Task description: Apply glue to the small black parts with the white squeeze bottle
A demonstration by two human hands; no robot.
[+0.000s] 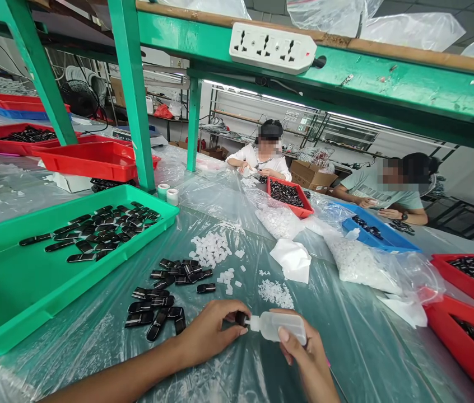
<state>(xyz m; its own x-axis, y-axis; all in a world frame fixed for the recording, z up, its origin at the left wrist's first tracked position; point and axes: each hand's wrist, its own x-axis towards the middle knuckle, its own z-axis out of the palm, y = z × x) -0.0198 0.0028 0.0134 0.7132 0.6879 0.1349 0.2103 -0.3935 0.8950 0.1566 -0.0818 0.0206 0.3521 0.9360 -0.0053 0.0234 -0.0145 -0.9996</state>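
Observation:
My right hand (304, 352) grips a small translucent squeeze bottle (281, 326) lying sideways, its nozzle pointing left. My left hand (209, 336) pinches a small black cartridge (241, 318) right at the bottle's nozzle tip. Just left of my hands lies a loose group of black cartridges (157, 308) on the plastic-covered table. Beyond them are little heaps of white plastic caps (210, 249) and tiny white bits (276, 293).
A green tray (18, 291) with several black cartridges stands at the left. Red trays (468, 358) sit at the right, a blue tray (384, 238) and bags of white parts behind. Two other people work across the table. A green shelf frame with a power strip (273, 47) hangs overhead.

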